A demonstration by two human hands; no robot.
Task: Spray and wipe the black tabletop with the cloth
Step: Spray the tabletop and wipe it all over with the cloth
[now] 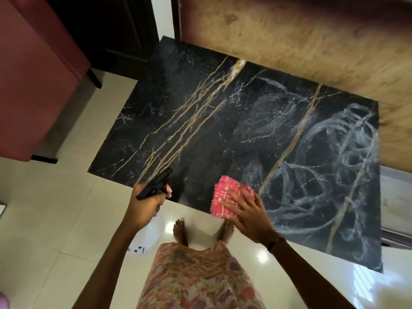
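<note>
The black marble tabletop with gold veins fills the middle of the head view. Its right half shows whitish swirling wet streaks. A pink checked cloth lies flat at the table's near edge, and my right hand presses on it with fingers spread. My left hand grips a spray bottle by its black trigger head, just off the table's near-left corner. The nozzle points over the tabletop. The bottle's clear body hangs below my hand, above the floor.
A red sofa stands to the left of the table. A tan textured rug or panel lies beyond the far edge. Cream floor tiles surround the near side, where my bare feet stand close to the table.
</note>
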